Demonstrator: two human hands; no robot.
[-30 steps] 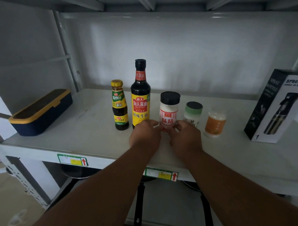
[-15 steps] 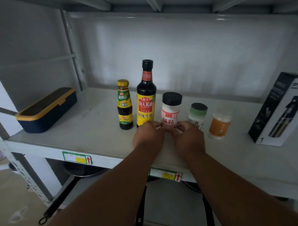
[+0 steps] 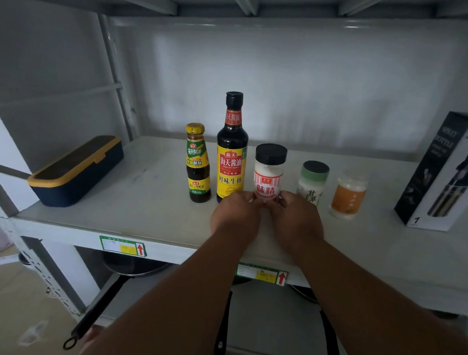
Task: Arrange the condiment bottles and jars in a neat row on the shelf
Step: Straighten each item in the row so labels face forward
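Several condiments stand in a row on the white shelf (image 3: 151,208). From the left: a small oyster sauce bottle (image 3: 198,163) with a yellow cap, a tall soy sauce bottle (image 3: 231,147), a black-lidded white jar (image 3: 269,171) with a red label, a green-lidded jar (image 3: 312,182), and an orange-labelled jar (image 3: 349,191). My left hand (image 3: 235,217) and my right hand (image 3: 296,223) pinch the base of the black-lidded jar from either side. The jar stands upright on the shelf.
A navy box with a yellow rim (image 3: 75,170) lies at the shelf's left end. A black-and-white spray bottle carton (image 3: 442,173) stands at the right. Pans with long black handles (image 3: 106,308) sit on the shelf below. Cardboard lies at the lower left.
Both hands have stayed at the base of the black-lidded jar, fingertips closing in on it a little. The view has shifted slightly; the bottles have not visibly moved.
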